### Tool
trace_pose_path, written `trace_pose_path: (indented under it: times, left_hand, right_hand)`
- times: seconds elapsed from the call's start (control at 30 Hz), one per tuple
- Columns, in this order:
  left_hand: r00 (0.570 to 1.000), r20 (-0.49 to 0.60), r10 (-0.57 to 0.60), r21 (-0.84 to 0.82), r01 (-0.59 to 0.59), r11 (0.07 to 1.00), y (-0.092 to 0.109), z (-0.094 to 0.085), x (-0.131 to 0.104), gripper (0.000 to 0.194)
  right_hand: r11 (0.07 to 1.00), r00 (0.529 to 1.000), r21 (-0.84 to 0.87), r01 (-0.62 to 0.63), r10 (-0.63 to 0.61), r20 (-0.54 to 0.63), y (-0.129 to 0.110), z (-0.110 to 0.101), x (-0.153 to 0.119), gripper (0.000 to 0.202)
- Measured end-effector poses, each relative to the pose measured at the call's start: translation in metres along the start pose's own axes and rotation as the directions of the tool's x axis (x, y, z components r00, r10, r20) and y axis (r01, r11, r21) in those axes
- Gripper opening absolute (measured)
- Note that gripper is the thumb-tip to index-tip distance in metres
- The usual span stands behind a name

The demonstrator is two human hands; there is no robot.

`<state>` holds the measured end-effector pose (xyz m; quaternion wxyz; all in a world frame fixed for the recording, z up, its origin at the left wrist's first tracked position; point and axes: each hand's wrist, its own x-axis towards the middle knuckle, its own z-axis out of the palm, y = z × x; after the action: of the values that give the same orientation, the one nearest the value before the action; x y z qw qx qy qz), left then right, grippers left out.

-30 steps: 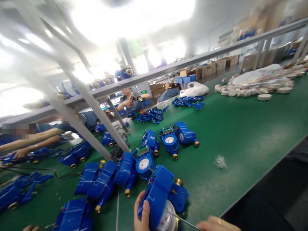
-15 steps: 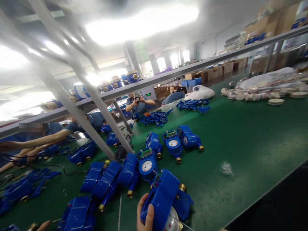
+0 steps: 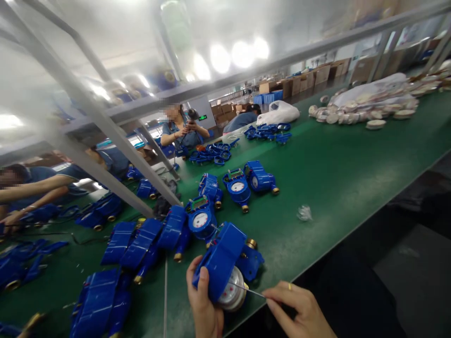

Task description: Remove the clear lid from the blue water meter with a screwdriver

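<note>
My left hand (image 3: 203, 305) grips a blue water meter (image 3: 225, 263) at the near edge of the green table (image 3: 345, 173), its round dial face (image 3: 230, 293) tilted toward me. My right hand (image 3: 299, 310), a ring on one finger, pinches a thin metal pin (image 3: 248, 291) whose tip touches the rim of the dial. Just behind lie several more blue meters (image 3: 200, 220), some with lids flipped open (image 3: 141, 241).
Three meters (image 3: 239, 185) sit mid-table beside a crumpled scrap (image 3: 305, 212). Blue parts (image 3: 211, 155) and white discs (image 3: 366, 110) lie further back. Slanted grey frame bars (image 3: 116, 141) cross the left. Other people (image 3: 179, 129) work across the table, one holding a tool.
The view tilted down, so both hands show fully. My right hand has come back into view with the pin at the dial. The held meter stays in my left hand.
</note>
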<state>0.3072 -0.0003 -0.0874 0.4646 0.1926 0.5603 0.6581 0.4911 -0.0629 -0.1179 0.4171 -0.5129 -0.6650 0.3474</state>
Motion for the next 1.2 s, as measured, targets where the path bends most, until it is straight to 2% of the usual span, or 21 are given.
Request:
trace_pose_path:
  times: [0.17,0.23,0.33,0.47,0.77,0.9,1.07,1.13,1.2]
  left_hand:
    - [0.998,-0.037,-0.057,-0.043,0.055,0.998,0.0,0.002,0.002,0.071]
    - [0.996,-0.052,-0.066,-0.046,0.064,0.997,0.001,0.004,0.002,0.071]
    - [0.996,-0.06,-0.064,-0.056,0.061,0.997,0.001,0.004,0.001,0.072]
    - [0.997,-0.047,-0.067,-0.068,0.064,0.996,-0.001,0.003,0.002,0.071]
    - [0.998,-0.038,-0.059,-0.048,0.057,0.997,-0.002,0.0,0.005,0.067]
    - [0.997,-0.036,-0.07,-0.048,0.068,0.997,-0.003,-0.002,0.007,0.066]
    - [0.995,-0.037,-0.098,-0.053,0.096,0.994,-0.002,0.0,0.007,0.065]
    - [0.994,-0.036,-0.101,-0.061,0.099,0.993,-0.002,0.002,0.008,0.065]
    - [0.994,-0.025,-0.103,-0.075,0.101,0.992,-0.003,0.003,0.008,0.064]
  right_hand:
    - [0.991,0.99,-0.055,-0.123,0.118,-0.083,0.001,-0.015,-0.017,0.025]
    - [0.983,0.984,-0.077,-0.169,0.163,-0.077,0.005,-0.017,-0.022,0.027]
    - [0.984,0.985,-0.053,-0.167,0.165,-0.045,0.007,-0.014,-0.021,0.028]
    - [0.984,0.982,0.025,-0.174,0.176,-0.069,0.004,-0.006,-0.013,0.029]
    - [0.993,0.995,0.104,-0.057,0.066,-0.079,-0.011,0.007,0.0,0.027]
    - [0.991,0.997,0.125,-0.039,0.046,-0.059,-0.015,0.003,0.003,0.024]
    - [0.996,0.997,0.042,0.075,-0.074,-0.018,-0.018,-0.005,0.014,0.027]
    - [0.997,0.998,0.049,0.056,-0.057,0.0,-0.019,-0.006,0.021,0.027]
    - [0.997,1.0,0.082,-0.017,0.019,-0.021,-0.02,-0.004,0.028,0.025]
